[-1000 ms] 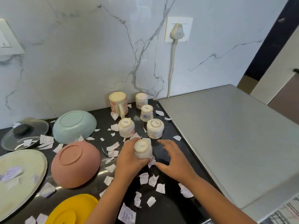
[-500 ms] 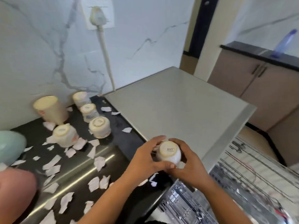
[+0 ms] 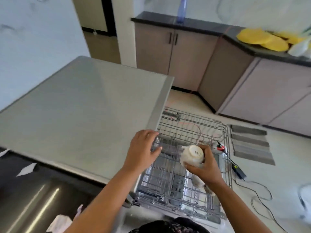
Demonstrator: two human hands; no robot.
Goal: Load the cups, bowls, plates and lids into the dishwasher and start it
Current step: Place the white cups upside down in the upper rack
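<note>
My right hand (image 3: 204, 167) grips a small white cup (image 3: 191, 156), held bottom up and tilted over the pulled-out wire rack (image 3: 193, 125) of the dishwasher. My left hand (image 3: 142, 148) hovers at the rack's left edge beside the corner of the dishwasher's grey top (image 3: 84, 106); its fingers are loosely bent and hold nothing. A pale object (image 3: 199, 182) lies in the rack under my right wrist, mostly hidden. The other cups, bowls, plates and lids are out of view.
The dark counter (image 3: 25, 190) with paper scraps sits at the lower left. Black cables (image 3: 239, 170) and a grey mat (image 3: 250, 143) lie on the floor right of the rack. Yellow plates (image 3: 262, 38) and a blue bottle (image 3: 182, 9) stand on the far counter.
The view swung right from the counter to the open rack. The cup went from both hands to my right hand alone, out over the rack. My left hand let go.
</note>
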